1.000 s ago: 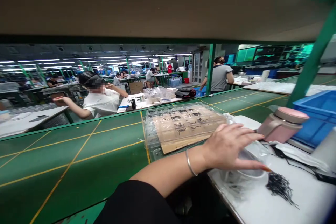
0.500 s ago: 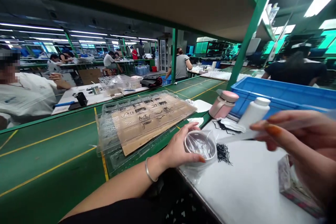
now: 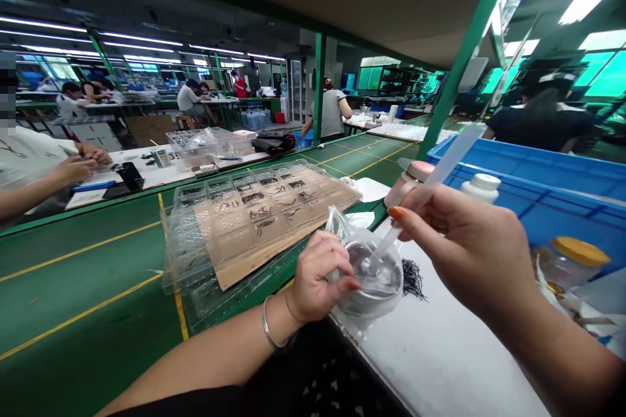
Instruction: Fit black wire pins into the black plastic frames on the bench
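A round cup (image 3: 376, 303) lined with clear plastic bag film stands at the left side of the white worktop, with a small whitish lump inside. Curled against its left rim, my left hand (image 3: 320, 277) has its thumb over the edge; whether it pinches the film or the rim itself is hard to tell. In my right hand (image 3: 482, 244) is a long translucent plastic strip (image 3: 458, 151), held slanting, its lower end down in the cup. Beside the cup lies a heap of thin black pieces (image 3: 413, 280).
Clear compartment trays (image 3: 186, 260) with black pieces and brown cardboard lie on the green bench (image 3: 88, 313). A pink-lidded bottle (image 3: 419, 171), white bottle (image 3: 482, 187), blue crate (image 3: 562, 189) and yellow-lidded jar (image 3: 580, 251) stand to the right. A co-worker (image 3: 34, 166) sits across the bench.
My right hand has moved left and brought the strip's end down into the cup. My left hand has shifted from around the cup to curled fingers at its rim. The view has turned slightly right.
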Demonstrator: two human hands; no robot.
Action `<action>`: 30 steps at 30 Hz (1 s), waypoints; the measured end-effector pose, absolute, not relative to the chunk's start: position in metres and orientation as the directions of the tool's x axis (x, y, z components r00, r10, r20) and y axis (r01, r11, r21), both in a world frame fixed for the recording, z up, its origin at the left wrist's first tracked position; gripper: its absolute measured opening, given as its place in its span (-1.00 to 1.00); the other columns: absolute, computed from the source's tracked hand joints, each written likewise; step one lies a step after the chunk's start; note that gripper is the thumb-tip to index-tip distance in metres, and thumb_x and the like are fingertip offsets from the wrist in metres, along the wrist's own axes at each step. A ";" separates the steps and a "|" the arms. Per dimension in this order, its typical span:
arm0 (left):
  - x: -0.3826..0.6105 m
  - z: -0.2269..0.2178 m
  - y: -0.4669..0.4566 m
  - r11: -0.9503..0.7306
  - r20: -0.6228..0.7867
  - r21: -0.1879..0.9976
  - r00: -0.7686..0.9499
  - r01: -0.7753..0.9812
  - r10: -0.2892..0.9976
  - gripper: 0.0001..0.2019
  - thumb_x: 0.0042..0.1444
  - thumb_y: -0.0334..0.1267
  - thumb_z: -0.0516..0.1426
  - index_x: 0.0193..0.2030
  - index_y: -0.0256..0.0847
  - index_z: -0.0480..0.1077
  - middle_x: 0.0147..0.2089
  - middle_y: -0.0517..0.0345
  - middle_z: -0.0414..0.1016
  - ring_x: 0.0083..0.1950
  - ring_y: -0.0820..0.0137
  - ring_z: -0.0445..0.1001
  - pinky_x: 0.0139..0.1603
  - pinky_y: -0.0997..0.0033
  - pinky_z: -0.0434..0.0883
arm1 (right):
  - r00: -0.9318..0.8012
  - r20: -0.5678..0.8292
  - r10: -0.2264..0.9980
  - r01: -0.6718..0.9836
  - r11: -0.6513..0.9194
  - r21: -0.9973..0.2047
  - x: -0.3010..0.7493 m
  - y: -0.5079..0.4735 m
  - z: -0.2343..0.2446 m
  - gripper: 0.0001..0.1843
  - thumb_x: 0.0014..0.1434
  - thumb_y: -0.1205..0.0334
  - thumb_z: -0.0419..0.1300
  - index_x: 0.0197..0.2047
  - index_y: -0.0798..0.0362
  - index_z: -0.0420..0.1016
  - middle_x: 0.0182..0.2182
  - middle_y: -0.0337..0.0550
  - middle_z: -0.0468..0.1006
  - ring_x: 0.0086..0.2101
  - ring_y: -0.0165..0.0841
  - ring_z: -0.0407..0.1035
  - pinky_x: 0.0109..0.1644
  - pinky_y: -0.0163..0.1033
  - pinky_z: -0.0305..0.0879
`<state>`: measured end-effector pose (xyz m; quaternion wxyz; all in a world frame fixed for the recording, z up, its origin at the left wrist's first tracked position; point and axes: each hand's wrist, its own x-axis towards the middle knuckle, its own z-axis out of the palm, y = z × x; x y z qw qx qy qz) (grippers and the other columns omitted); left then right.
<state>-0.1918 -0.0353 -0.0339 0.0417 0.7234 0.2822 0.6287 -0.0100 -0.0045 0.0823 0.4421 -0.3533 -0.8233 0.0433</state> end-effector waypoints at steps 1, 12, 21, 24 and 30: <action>-0.191 -0.034 -0.036 -0.835 0.880 0.428 0.050 0.346 0.472 -0.56 0.32 0.01 0.05 -0.48 -0.26 0.38 -0.44 0.10 0.36 -0.28 0.36 0.29 -0.04 0.22 0.29 | -0.367 0.705 0.606 0.558 0.750 -0.355 -0.010 -0.005 0.082 -0.77 0.19 0.09 0.23 -0.43 0.03 0.45 -0.59 -0.28 0.48 -0.61 -0.44 0.30 -0.55 -0.33 0.12; -0.182 -0.040 -0.041 -0.688 0.727 0.603 0.078 0.403 0.682 -0.49 -0.06 0.03 0.37 -0.05 -0.22 0.40 0.06 -0.05 0.34 0.10 0.18 0.30 0.15 0.16 0.26 | -0.426 0.721 0.547 0.565 0.783 -0.260 -0.012 -0.006 0.074 -0.81 0.16 0.23 0.25 -0.46 0.10 0.42 -0.66 -0.36 0.36 -0.65 -0.53 0.14 -0.55 -0.37 0.00; -0.175 -0.051 -0.040 -0.704 0.736 0.590 0.096 0.396 0.671 -0.48 -0.11 -0.02 0.40 -0.12 -0.20 0.31 0.13 -0.06 0.29 0.22 0.13 0.22 0.30 0.06 0.16 | -0.407 0.676 0.614 0.595 0.740 -0.313 -0.008 -0.002 0.073 -0.77 0.19 0.17 0.24 -0.46 0.08 0.42 -0.63 -0.31 0.45 -0.62 -0.44 0.30 -0.52 -0.31 0.07; -0.177 -0.055 -0.039 -0.688 0.710 0.663 0.044 0.296 0.703 -0.45 0.00 0.19 0.27 -0.09 -0.21 0.27 0.16 -0.10 0.26 0.23 0.11 0.23 0.28 0.06 0.19 | -0.404 0.680 0.612 0.594 0.741 -0.314 -0.008 -0.003 0.074 -0.75 0.18 0.15 0.25 -0.48 0.07 0.42 -0.63 -0.31 0.46 -0.62 -0.42 0.32 -0.53 -0.30 0.07; -0.189 -0.044 -0.032 -0.542 0.587 0.798 -0.138 0.263 0.797 -0.51 0.20 0.12 0.13 0.09 -0.22 0.28 0.08 -0.08 0.35 0.12 0.18 0.34 0.19 0.17 0.28 | -0.241 0.761 0.602 0.554 0.729 -0.402 0.002 -0.010 0.083 -0.83 0.19 0.09 0.26 -0.34 0.01 0.49 -0.53 -0.29 0.56 -0.56 -0.40 0.43 -0.52 -0.31 0.20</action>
